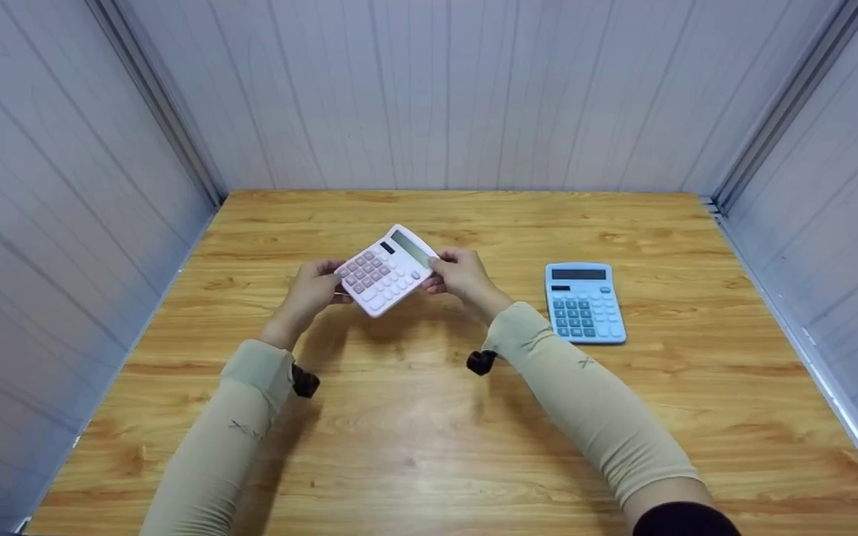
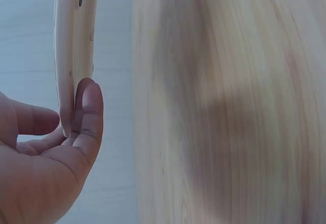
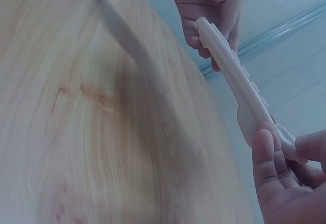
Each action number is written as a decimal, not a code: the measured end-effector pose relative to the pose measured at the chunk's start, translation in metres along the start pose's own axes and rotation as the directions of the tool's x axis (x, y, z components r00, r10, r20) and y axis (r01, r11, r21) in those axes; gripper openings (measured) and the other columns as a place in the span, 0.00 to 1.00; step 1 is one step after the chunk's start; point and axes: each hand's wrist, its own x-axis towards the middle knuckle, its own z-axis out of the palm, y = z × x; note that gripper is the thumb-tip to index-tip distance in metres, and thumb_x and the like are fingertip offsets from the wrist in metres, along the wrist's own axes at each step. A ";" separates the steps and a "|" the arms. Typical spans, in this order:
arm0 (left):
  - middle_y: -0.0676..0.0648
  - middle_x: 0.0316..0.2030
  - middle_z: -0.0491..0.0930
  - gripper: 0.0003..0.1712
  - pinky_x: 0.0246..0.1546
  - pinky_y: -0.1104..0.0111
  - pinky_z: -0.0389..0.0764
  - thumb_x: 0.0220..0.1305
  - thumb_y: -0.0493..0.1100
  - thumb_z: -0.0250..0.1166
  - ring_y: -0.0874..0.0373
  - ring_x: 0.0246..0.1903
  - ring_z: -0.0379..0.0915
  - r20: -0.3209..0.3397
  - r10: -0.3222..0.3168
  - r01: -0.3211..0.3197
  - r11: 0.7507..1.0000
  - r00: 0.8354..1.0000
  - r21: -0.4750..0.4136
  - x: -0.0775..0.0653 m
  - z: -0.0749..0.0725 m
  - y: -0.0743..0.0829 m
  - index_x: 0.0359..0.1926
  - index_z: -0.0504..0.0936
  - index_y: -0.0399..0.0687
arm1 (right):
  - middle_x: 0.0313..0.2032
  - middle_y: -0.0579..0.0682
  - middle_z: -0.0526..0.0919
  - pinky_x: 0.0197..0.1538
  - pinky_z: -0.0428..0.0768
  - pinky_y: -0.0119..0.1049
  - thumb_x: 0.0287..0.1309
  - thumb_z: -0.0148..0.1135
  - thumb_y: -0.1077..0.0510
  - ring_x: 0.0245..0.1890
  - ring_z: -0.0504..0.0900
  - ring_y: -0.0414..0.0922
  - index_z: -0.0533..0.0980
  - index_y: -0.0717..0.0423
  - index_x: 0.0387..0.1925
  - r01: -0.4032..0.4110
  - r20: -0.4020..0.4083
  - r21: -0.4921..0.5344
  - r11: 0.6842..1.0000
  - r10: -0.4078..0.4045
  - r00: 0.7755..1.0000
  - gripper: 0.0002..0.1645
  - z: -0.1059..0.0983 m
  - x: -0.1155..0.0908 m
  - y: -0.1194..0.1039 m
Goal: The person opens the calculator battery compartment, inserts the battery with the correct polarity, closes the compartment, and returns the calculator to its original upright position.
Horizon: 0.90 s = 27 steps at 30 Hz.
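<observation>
A pink calculator is held up off the table, tilted, with its keys and display facing up. My left hand pinches its lower left corner, thumb on the key side and fingers beneath. At the display end, my right hand pinches the opposite edge between thumb and fingers. Seen edge-on in the right wrist view, the calculator spans between both hands. In the left wrist view its side and back show above the left hand. A blue calculator lies face up on the table, right of the right forearm.
The wooden table has pale panelled walls at the back and both sides. Beige sleeves cover the forearms, and small black devices hang under the wrists.
</observation>
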 end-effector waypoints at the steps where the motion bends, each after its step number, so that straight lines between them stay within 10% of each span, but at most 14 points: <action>1: 0.42 0.45 0.82 0.26 0.37 0.74 0.88 0.79 0.29 0.46 0.63 0.35 0.82 -0.001 0.002 -0.002 1.000 1.000 -0.007 0.000 0.003 0.000 0.72 0.68 0.19 | 0.30 0.54 0.82 0.31 0.89 0.31 0.80 0.55 0.66 0.22 0.85 0.41 0.79 0.75 0.54 0.000 0.001 -0.005 1.000 0.000 1.000 0.13 -0.002 -0.001 -0.001; 27: 0.37 0.51 0.81 0.26 0.38 0.72 0.90 0.77 0.26 0.47 0.57 0.40 0.83 0.038 -0.009 0.013 0.993 0.999 -0.115 0.000 0.067 0.009 0.71 0.72 0.22 | 0.32 0.53 0.85 0.34 0.90 0.32 0.79 0.54 0.66 0.24 0.86 0.41 0.76 0.75 0.57 0.029 -0.016 -0.182 0.983 -0.032 0.999 0.15 -0.068 -0.028 -0.003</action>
